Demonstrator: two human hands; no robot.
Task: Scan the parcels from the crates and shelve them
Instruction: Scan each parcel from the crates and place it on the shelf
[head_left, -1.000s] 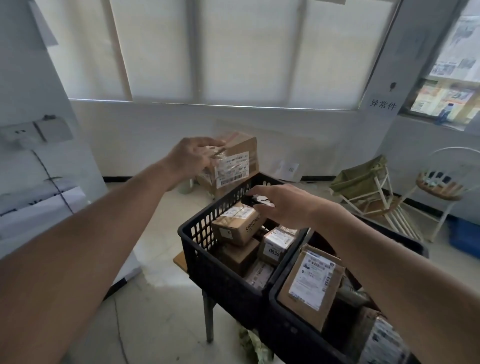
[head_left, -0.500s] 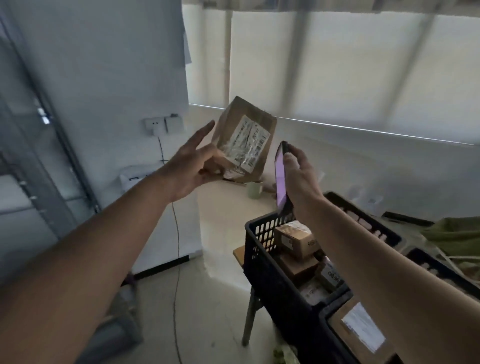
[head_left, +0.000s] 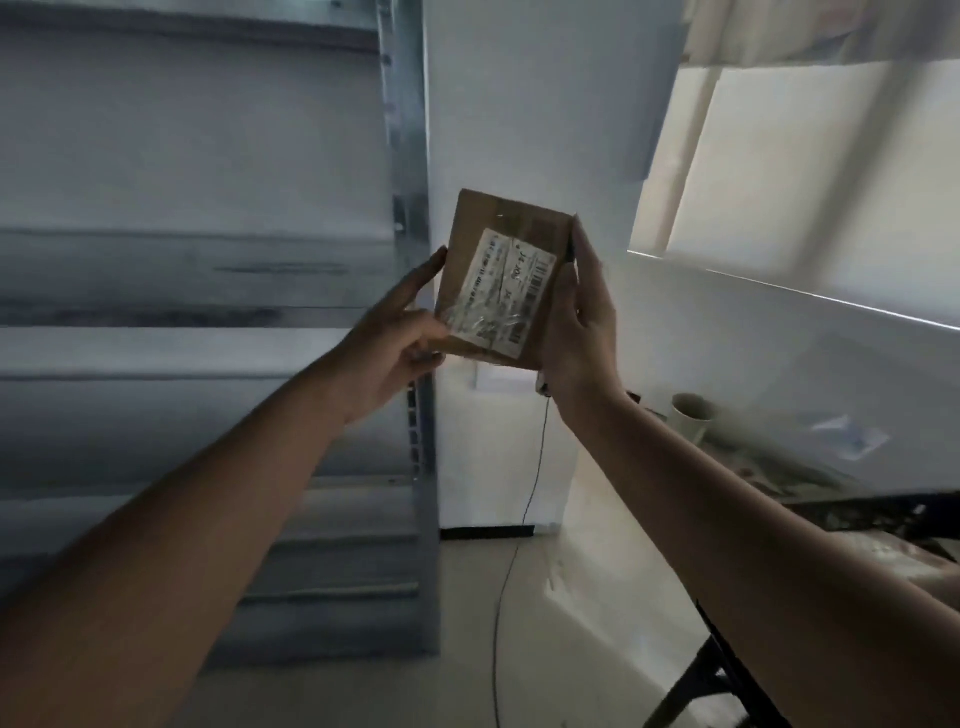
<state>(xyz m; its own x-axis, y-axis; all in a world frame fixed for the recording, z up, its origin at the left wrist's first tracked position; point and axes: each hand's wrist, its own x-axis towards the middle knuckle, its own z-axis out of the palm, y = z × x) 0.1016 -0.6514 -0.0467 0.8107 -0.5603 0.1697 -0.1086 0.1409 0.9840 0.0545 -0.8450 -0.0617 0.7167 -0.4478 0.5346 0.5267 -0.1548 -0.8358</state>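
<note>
A small brown cardboard parcel (head_left: 511, 244) with a white shipping label (head_left: 506, 293) is held up at chest height in front of a white wall. My left hand (head_left: 400, 345) grips its lower left corner, fingers along the left edge. My right hand (head_left: 582, 332) is against the parcel's right side and holds a thin dark phone (head_left: 572, 247), seen edge-on. The grey metal shelving unit (head_left: 182, 353) fills the left half of the view, with its upright post (head_left: 410, 156) just left of the parcel. No crates are in view.
A paper cup (head_left: 693, 415) stands on a cluttered ledge at the right, under a bright window blind (head_left: 810, 171). A thin cable (head_left: 524, 509) hangs down the wall to the floor. A dark frame leg (head_left: 727, 670) crosses the lower right corner.
The view has swung left from the crates to the shelving. Both hands carried the parcel and phone along, and the phone now sits tight against the parcel's right edge.
</note>
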